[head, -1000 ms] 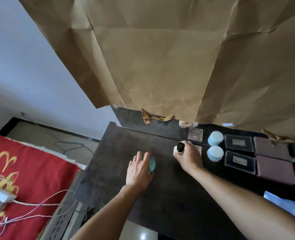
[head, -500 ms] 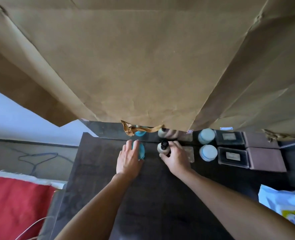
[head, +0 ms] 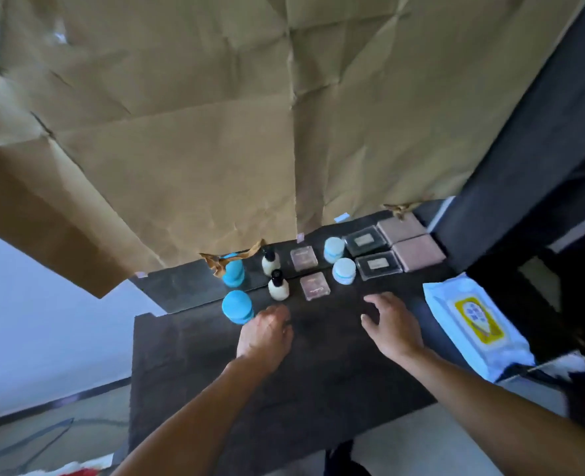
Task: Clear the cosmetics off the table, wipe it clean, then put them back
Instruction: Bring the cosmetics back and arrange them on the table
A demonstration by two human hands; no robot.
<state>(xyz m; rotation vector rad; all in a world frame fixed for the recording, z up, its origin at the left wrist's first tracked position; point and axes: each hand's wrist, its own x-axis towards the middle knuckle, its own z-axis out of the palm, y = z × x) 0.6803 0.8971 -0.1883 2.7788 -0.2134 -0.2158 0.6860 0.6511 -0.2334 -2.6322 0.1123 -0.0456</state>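
Cosmetics stand in a row along the back of the dark table, in front of a mirror strip that doubles them. From the left: a blue jar, a cream bottle with a black cap, a pink clear compact, a pale blue jar, a dark clear case and a mauve box. My left hand hovers just right of the blue jar, fingers relaxed, holding nothing. My right hand hangs open in front of the pale blue jar, apart from everything.
A pack of wet wipes lies on the table's right end. Crumpled brown paper covers the mirror above the row. A dark cabinet stands to the right. Grey floor with cables shows at lower left.
My left hand let go of the blue jar and my right hand let go of the cream bottle; both pulled back toward me. The view swung to the right.
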